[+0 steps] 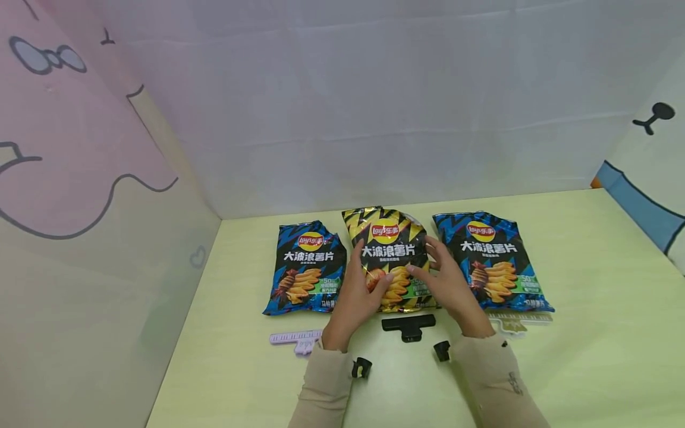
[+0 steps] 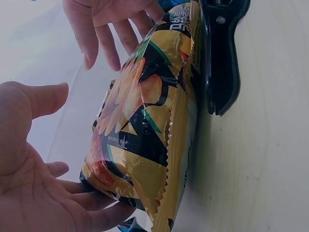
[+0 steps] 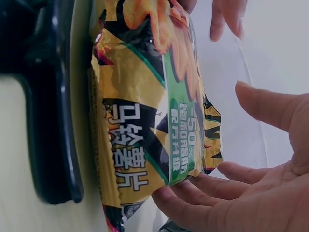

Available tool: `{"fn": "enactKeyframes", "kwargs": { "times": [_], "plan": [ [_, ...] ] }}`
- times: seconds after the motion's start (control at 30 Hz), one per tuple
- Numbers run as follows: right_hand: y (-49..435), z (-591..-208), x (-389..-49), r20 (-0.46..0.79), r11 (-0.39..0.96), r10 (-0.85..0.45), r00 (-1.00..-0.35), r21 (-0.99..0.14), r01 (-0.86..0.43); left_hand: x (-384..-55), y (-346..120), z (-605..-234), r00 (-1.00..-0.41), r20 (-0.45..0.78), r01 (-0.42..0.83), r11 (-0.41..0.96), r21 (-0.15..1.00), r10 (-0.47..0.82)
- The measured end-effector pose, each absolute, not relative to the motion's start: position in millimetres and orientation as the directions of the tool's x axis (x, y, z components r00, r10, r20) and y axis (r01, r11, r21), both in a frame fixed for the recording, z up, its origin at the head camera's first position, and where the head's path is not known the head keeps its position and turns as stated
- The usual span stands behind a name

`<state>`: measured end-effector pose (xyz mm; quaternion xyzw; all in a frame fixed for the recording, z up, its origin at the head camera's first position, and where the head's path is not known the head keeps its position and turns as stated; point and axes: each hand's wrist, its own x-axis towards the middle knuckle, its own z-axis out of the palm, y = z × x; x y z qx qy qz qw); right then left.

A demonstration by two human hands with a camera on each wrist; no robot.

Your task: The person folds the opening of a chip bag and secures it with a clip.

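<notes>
A yellow-and-black bag of potato chips (image 1: 393, 238) lies face up between my two hands. My left hand (image 1: 355, 297) is at its left side; in the left wrist view the fingers (image 2: 82, 195) reach against the bag's edge, thumb raised away from it. My right hand (image 1: 449, 285) is at the opposite side, its fingers (image 3: 193, 193) extended along the edge and the thumb apart from the bag. Just in front of the bag lies a black sealing clip (image 1: 409, 324), seen close up in both wrist views.
Blue chip bags lie on either side, one left (image 1: 307, 267) and one right (image 1: 492, 261). A purple clip (image 1: 297, 339) lies before the left bag, a gold-coloured clip (image 1: 521, 321) before the right. A pale fabric wall (image 1: 396, 107) stands behind the yellow-green table (image 1: 230, 356).
</notes>
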<state>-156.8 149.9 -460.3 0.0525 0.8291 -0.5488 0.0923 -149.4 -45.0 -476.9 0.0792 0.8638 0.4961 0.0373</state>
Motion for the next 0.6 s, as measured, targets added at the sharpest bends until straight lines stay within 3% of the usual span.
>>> {"fn": "enactKeyframes", "kwargs": {
  "times": [0.6],
  "plan": [
    [151.5, -461.1, -154.9, -0.226, 0.383, -0.016, -0.974, -0.901, 0.203, -146.2, -45.7, -473.1, -0.984, -0.015, 0.073, 0.477, 0.876, 0.179]
  ]
}}
